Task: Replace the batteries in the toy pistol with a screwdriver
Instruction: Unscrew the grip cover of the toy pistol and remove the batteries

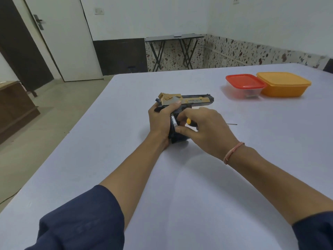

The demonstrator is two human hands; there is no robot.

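Observation:
The gold and black toy pistol (191, 100) stands on its grip at the middle of the white table (180, 186), barrel pointing right. My left hand (161, 121) is wrapped around the grip from the left. A battery (174, 121) shows in the open side of the grip. My right hand (205, 129) holds a screwdriver with a yellow and black handle (191, 122) in its palm. The metal shaft (232, 124) sticks out to the right, behind the hand. The right fingertips touch the grip beside the battery.
A clear tub with a red lid (245, 83) and an orange tub (283, 85) sit side by side at the back right of the table. The table's left edge drops to the floor. A folding table (173, 39) stands against the far wall.

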